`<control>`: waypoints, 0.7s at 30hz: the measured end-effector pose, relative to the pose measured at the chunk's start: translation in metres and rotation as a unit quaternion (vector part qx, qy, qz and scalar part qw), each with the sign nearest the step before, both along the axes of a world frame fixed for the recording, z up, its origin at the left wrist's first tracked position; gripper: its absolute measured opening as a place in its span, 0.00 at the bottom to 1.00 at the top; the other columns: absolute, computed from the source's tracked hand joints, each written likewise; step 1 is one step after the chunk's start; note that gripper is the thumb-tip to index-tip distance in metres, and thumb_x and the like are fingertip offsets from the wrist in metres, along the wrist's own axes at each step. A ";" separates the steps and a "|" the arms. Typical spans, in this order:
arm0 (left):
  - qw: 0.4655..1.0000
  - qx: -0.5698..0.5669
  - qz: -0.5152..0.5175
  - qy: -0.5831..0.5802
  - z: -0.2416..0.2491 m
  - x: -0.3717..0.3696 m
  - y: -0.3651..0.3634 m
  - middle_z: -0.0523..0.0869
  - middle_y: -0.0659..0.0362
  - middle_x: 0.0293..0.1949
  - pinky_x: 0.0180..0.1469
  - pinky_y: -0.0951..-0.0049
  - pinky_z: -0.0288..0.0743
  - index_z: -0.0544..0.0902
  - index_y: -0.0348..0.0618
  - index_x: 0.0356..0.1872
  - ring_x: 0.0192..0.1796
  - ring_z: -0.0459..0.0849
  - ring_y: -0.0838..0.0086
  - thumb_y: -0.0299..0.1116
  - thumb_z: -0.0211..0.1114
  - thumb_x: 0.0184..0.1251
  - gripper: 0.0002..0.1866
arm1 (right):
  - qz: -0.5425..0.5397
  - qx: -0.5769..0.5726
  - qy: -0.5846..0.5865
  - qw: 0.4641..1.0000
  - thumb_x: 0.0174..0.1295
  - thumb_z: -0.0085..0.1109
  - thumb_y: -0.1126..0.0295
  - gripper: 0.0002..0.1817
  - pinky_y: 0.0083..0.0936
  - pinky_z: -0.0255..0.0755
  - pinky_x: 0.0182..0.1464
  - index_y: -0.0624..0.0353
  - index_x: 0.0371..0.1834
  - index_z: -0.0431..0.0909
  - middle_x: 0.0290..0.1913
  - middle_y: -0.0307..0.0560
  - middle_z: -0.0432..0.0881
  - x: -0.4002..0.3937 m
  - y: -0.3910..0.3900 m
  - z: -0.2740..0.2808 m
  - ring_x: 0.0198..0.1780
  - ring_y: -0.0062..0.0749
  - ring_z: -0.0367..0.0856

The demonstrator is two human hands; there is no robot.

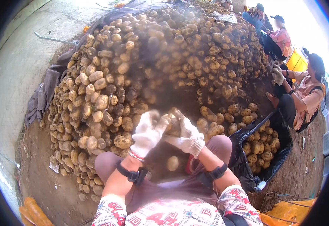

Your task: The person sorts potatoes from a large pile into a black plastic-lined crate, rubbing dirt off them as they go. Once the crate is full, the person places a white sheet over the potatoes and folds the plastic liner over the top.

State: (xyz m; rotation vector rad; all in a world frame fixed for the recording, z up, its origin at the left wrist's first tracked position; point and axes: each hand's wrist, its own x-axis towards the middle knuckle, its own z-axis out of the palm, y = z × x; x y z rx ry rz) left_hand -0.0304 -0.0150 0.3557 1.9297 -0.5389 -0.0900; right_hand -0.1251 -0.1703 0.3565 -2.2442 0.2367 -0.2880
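Observation:
Both of my hands wear white gloves and meet in front of my knees. Between them is a brownish potato (173, 126), partly hidden by the fingers. My left hand (148, 132) closes on its left side, slightly blurred by motion. On the right side, my right hand (187, 136) wraps around the same potato. A single pale potato (172, 163) shows below the hands, between my legs. Just beyond the hands rises a large heap of potatoes (123, 67), many with dirt on them.
To my right stands a black plastic-lined container (243, 169) holding several potatoes. Co-workers (307, 90) sit along the heap's right edge, near a yellow crate (296, 62). Dark cloth (45, 90) borders the heap's left side. Orange sacks (290, 213) lie at the lower right.

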 end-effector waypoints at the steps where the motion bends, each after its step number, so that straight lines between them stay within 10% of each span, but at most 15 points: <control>1: 0.998 0.002 -0.052 0.033 -0.002 0.005 0.001 0.86 0.52 0.54 0.51 0.64 0.82 0.74 0.36 0.68 0.49 0.86 0.67 0.41 0.77 0.69 0.33 | 0.007 -0.007 0.030 1.000 0.50 0.83 0.52 0.56 0.41 0.76 0.69 0.57 0.81 0.60 0.67 0.61 0.79 -0.001 -0.001 0.005 0.68 0.55 0.81; 5: 0.939 -0.118 -0.247 0.208 -0.007 0.012 0.004 0.80 0.48 0.68 0.75 0.64 0.70 0.69 0.38 0.74 0.71 0.78 0.65 0.42 0.73 0.73 0.36 | 0.083 -0.041 0.010 0.996 0.52 0.81 0.46 0.54 0.41 0.81 0.61 0.57 0.77 0.63 0.61 0.59 0.83 -0.007 -0.005 0.027 0.60 0.53 0.86; 14: 0.989 0.028 -0.031 0.140 -0.013 0.004 -0.006 0.92 0.57 0.51 0.59 0.69 0.80 0.86 0.47 0.59 0.53 0.88 0.72 0.41 0.61 0.82 0.15 | 0.019 -0.027 0.047 0.998 0.56 0.74 0.41 0.48 0.44 0.82 0.56 0.56 0.74 0.66 0.57 0.61 0.85 -0.007 0.029 0.034 0.56 0.52 0.88; 19: 0.905 -0.165 0.004 0.392 -0.005 0.011 0.003 0.89 0.62 0.51 0.54 0.68 0.81 0.87 0.49 0.61 0.51 0.85 0.74 0.63 0.55 0.82 0.29 | 0.002 -0.045 0.019 0.999 0.56 0.76 0.46 0.50 0.46 0.78 0.61 0.57 0.77 0.64 0.61 0.64 0.81 -0.002 0.025 -0.002 0.62 0.56 0.83; 21: 0.961 -0.124 0.027 0.244 -0.040 0.012 0.003 0.89 0.61 0.49 0.52 0.69 0.81 0.87 0.49 0.61 0.49 0.85 0.75 0.64 0.56 0.80 0.31 | -0.003 -0.076 0.000 0.997 0.54 0.77 0.47 0.52 0.44 0.77 0.65 0.59 0.79 0.64 0.63 0.64 0.79 -0.001 0.028 0.001 0.65 0.55 0.81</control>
